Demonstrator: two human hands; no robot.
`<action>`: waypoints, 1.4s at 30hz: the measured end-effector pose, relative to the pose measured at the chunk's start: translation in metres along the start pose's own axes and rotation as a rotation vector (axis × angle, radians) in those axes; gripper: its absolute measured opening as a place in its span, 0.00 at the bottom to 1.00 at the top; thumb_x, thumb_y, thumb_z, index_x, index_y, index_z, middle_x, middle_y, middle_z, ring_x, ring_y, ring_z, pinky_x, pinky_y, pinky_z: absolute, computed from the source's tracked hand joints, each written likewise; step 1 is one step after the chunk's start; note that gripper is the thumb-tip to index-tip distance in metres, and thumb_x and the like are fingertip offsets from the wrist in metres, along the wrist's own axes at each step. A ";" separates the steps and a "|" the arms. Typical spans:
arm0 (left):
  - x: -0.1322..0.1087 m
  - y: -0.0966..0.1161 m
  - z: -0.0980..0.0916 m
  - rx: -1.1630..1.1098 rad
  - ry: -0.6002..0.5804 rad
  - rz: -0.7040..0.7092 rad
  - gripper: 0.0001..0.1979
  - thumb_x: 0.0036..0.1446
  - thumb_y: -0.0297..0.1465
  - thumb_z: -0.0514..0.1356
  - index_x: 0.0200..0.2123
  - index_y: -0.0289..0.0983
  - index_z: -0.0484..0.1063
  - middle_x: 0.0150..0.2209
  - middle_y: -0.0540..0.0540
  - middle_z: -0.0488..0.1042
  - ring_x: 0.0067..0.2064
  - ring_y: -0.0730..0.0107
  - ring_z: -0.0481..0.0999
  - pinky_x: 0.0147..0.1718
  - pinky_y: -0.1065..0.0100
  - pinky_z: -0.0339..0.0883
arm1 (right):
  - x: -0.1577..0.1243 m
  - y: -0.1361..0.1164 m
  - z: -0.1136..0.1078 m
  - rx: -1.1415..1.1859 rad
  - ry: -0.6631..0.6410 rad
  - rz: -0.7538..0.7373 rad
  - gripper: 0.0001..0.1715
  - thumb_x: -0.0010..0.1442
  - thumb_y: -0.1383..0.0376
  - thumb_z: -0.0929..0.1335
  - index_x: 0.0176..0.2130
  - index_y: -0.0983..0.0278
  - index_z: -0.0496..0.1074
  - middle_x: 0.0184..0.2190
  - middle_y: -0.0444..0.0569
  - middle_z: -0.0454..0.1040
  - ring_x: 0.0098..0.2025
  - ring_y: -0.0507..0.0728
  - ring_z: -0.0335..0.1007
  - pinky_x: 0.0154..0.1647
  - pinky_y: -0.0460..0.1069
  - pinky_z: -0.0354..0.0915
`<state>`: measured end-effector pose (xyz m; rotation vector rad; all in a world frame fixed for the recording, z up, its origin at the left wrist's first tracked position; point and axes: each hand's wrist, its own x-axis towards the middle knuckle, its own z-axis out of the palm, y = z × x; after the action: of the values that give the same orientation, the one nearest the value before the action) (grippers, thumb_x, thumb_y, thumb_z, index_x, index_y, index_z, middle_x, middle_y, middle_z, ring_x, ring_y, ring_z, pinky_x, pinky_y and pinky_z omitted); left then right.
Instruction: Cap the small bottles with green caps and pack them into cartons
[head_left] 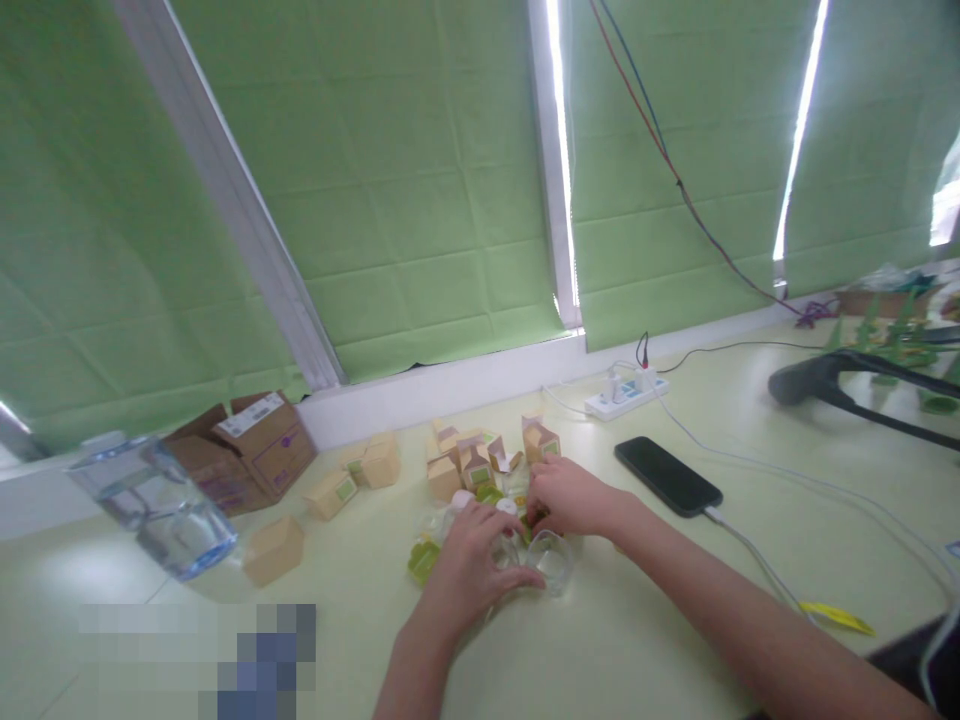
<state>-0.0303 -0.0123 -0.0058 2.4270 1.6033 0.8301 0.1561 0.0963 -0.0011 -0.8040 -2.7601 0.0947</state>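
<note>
My left hand [476,560] curves its thumb and fingers around a small clear plastic cup [506,552]. A second clear cup [551,560] stands just right of my left thumb. My right hand [566,495] reaches into the pile behind the cups with its fingers bent down; what they pinch is hidden. Green flower-shaped pieces [424,562] lie partly under my left hand, and a small white round piece [506,507] shows between the hands. Several small tan cardboard boxes [475,465], some with open flaps, stand right behind the pile.
More tan boxes [380,460] lie to the left, near a brown carton [259,455] and a large water bottle [161,510]. On the right are a black phone [667,475] on a white cable, a power strip [626,395], dark glasses [847,385] and a yellow strip [836,615].
</note>
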 end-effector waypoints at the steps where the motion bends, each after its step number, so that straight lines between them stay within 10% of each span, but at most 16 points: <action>1: 0.000 0.000 0.001 -0.012 0.008 0.001 0.25 0.40 0.50 0.71 0.37 0.40 0.75 0.39 0.45 0.75 0.44 0.56 0.70 0.44 0.61 0.62 | 0.001 -0.002 0.000 0.001 -0.010 0.018 0.07 0.50 0.59 0.76 0.34 0.55 0.83 0.33 0.51 0.75 0.42 0.61 0.66 0.42 0.51 0.56; 11: 0.000 -0.001 0.008 -0.085 0.061 -0.015 0.26 0.36 0.49 0.73 0.36 0.40 0.77 0.37 0.46 0.77 0.42 0.58 0.71 0.42 0.61 0.63 | -0.017 -0.003 0.007 0.173 0.062 -0.004 0.04 0.53 0.66 0.74 0.32 0.60 0.82 0.35 0.51 0.74 0.44 0.60 0.68 0.43 0.49 0.59; 17: 0.002 0.001 0.003 -0.097 0.070 -0.016 0.20 0.46 0.46 0.70 0.37 0.39 0.76 0.39 0.44 0.77 0.44 0.56 0.73 0.46 0.58 0.64 | -0.022 0.001 0.007 0.444 0.379 0.139 0.03 0.59 0.66 0.70 0.35 0.65 0.75 0.34 0.48 0.76 0.39 0.55 0.69 0.40 0.48 0.61; 26: 0.006 0.018 0.007 -0.043 0.137 -0.064 0.11 0.61 0.35 0.57 0.43 0.39 0.76 0.43 0.42 0.78 0.46 0.59 0.75 0.49 0.56 0.66 | -0.019 -0.006 0.012 0.634 0.438 0.097 0.04 0.61 0.65 0.68 0.36 0.63 0.73 0.28 0.43 0.76 0.29 0.51 0.69 0.32 0.46 0.63; 42: 0.076 0.027 0.002 0.083 -0.406 0.046 0.13 0.38 0.26 0.66 0.32 0.42 0.80 0.30 0.49 0.78 0.32 0.62 0.76 0.34 0.67 0.68 | -0.013 0.013 0.011 0.635 0.662 0.205 0.12 0.57 0.68 0.70 0.42 0.61 0.81 0.39 0.49 0.80 0.37 0.54 0.76 0.42 0.48 0.72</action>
<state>0.0145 0.0428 0.0318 2.4877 1.4541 0.2512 0.1704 0.1000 -0.0166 -0.7509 -1.8568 0.5910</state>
